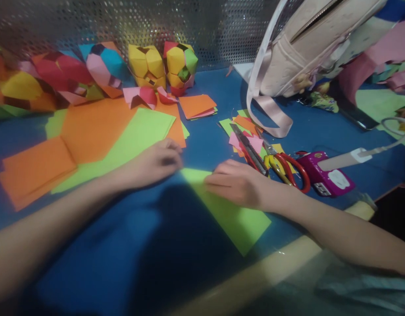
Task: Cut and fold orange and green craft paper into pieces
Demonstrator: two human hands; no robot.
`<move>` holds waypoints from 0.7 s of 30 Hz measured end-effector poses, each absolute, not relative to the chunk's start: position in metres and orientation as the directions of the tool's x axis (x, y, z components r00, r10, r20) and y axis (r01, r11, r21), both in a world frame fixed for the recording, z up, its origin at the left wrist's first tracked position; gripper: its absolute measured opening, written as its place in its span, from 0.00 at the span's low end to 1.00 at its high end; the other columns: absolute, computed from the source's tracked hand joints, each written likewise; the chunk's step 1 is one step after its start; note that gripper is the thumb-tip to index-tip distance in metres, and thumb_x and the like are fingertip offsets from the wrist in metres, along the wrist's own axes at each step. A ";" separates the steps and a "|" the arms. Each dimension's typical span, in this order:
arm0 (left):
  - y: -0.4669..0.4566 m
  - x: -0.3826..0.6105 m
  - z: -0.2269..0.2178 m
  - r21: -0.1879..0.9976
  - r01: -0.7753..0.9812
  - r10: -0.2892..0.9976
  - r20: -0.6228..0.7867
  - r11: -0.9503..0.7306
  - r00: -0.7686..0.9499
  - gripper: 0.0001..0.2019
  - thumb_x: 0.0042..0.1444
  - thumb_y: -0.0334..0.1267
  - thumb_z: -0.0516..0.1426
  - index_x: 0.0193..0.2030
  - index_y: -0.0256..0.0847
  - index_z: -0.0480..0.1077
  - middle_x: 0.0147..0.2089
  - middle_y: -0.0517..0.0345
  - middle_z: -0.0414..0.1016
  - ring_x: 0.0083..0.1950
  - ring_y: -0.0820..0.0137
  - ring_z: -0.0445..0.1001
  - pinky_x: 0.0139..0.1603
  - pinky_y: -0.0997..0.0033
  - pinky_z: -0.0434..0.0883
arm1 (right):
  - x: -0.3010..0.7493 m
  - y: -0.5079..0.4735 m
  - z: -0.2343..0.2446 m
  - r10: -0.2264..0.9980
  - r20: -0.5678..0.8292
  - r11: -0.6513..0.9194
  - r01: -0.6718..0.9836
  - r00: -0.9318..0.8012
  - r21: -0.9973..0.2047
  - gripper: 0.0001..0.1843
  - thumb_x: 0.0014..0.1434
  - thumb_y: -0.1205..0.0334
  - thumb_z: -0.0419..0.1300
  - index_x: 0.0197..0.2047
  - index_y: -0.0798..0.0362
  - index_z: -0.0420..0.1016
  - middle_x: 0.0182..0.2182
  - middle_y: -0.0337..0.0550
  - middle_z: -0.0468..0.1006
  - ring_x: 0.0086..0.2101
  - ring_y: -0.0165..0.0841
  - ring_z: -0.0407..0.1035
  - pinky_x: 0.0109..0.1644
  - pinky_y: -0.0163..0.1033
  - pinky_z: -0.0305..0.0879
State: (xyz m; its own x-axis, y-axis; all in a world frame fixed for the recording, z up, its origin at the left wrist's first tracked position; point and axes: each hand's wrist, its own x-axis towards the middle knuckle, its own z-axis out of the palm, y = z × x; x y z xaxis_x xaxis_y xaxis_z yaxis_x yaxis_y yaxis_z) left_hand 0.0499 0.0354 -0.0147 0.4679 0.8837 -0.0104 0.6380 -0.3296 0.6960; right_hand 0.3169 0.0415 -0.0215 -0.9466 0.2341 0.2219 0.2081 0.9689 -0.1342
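A light green paper sheet (233,217) lies on the blue table (123,245) near the front edge. My right hand (237,182) rests flat on its upper part, fingers together and pointing left. My left hand (154,162) sits just left of the sheet's top corner, fingers curled with their tips by that corner; whether they pinch it I cannot make out.
Orange and green paper sheets (100,136) spread at the left. Folded paper shapes (146,66) line the perforated back wall. Red-handled scissors (281,166) and paper scraps lie right of my right hand, with a magenta device (324,177) and a pink bag (307,52) beyond.
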 end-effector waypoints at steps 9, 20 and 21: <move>0.035 0.051 -0.012 0.672 0.656 0.874 -0.025 -0.345 0.486 0.13 0.57 0.45 0.53 0.31 0.41 0.75 0.48 0.51 0.69 0.57 0.60 0.69 0.61 0.57 0.65 | 0.319 0.041 -0.023 0.182 0.217 0.983 0.179 -0.959 -0.031 0.19 0.73 0.67 0.46 0.38 0.53 0.77 0.36 0.44 0.76 0.35 0.33 0.59 0.38 0.41 0.51; 0.032 0.055 -0.011 0.629 0.678 0.874 0.004 -0.380 0.485 0.14 0.59 0.44 0.51 0.31 0.39 0.73 0.48 0.49 0.69 0.56 0.59 0.69 0.58 0.56 0.66 | 0.319 0.040 -0.019 0.131 0.239 0.989 0.142 -0.962 0.030 0.18 0.72 0.68 0.46 0.38 0.54 0.77 0.36 0.43 0.77 0.34 0.33 0.59 0.38 0.40 0.50; 0.031 0.055 -0.011 0.626 0.679 0.874 0.010 -0.384 0.485 0.14 0.59 0.44 0.51 0.31 0.39 0.73 0.47 0.49 0.69 0.56 0.59 0.69 0.58 0.56 0.67 | 0.319 0.040 -0.019 0.137 0.230 0.989 0.146 -0.964 0.024 0.18 0.72 0.69 0.46 0.38 0.54 0.77 0.36 0.43 0.77 0.34 0.33 0.59 0.38 0.40 0.51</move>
